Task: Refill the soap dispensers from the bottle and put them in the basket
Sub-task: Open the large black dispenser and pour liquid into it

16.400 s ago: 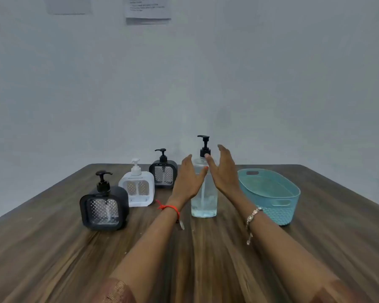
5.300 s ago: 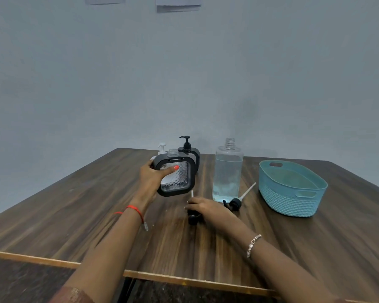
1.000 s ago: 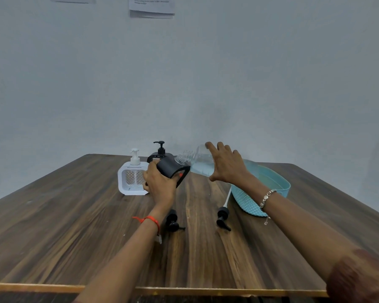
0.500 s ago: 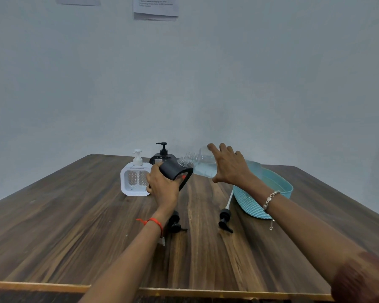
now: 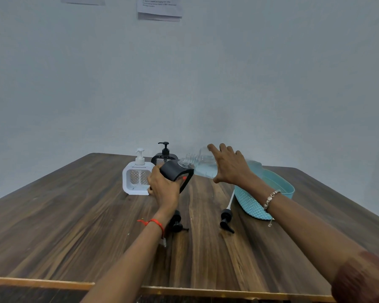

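My left hand [image 5: 164,189] grips a black square soap dispenser [image 5: 177,174] with its pump off, held above the table and tilted right. My right hand [image 5: 230,166] holds the clear refill bottle [image 5: 202,165] tipped almost flat, its threaded mouth touching the dispenser's open neck. Pale blue liquid lies along the bottle's lower side. A white dispenser [image 5: 137,177] and a second black dispenser [image 5: 165,155] stand behind, both with pumps on. The teal basket [image 5: 269,193] sits to the right, partly hidden by my right forearm.
Two loose black pump heads lie on the wooden table: one [image 5: 177,221] under my left wrist, one with a long white tube [image 5: 227,217] beside the basket. The table's near edge [image 5: 184,289] runs across the bottom. A grey wall with taped papers [image 5: 159,7] stands behind.
Over the last second the bottle stayed tipped against the dispenser's neck. Both hands shifted only slightly. Earlier, the bottle stood upright and my right hand laid a pump on the table.
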{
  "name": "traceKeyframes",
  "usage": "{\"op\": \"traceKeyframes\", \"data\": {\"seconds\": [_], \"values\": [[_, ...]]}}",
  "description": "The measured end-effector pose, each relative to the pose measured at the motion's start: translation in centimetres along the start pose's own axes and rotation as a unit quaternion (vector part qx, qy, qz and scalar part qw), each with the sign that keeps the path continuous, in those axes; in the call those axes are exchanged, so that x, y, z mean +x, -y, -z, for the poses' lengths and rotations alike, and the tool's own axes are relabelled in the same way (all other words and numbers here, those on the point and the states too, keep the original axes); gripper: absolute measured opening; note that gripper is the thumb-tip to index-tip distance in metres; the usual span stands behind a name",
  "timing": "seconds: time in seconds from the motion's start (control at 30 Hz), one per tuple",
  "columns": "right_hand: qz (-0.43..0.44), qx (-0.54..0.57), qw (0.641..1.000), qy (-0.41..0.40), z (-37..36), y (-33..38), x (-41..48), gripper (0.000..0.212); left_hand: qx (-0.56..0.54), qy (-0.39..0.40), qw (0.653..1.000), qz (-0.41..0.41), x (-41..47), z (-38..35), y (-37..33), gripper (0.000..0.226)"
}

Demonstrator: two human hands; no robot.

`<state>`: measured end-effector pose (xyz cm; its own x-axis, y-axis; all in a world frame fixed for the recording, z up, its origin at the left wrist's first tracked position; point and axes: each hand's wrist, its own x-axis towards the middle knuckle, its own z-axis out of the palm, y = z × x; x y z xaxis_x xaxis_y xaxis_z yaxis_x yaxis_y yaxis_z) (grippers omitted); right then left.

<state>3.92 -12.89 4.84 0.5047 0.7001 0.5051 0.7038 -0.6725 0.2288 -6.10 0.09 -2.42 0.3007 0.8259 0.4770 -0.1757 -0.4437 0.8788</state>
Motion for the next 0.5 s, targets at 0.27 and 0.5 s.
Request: {"op": "traceKeyframes", "data": {"seconds": [0.27,0.5], "values": [[0.003,-0.002,1.0,0.006,-0.17,0.32,0.06,0.097,-0.001,-0.002,1.0,0.01,-0.01,0.32,0.09,0.053],[0.007,-0.004,1.0,0.008,-0.1,0.51,0.17,0.097,-0.007,-0.001,1.0,0.024,0.06,0.5,0.04,0.054]]}}
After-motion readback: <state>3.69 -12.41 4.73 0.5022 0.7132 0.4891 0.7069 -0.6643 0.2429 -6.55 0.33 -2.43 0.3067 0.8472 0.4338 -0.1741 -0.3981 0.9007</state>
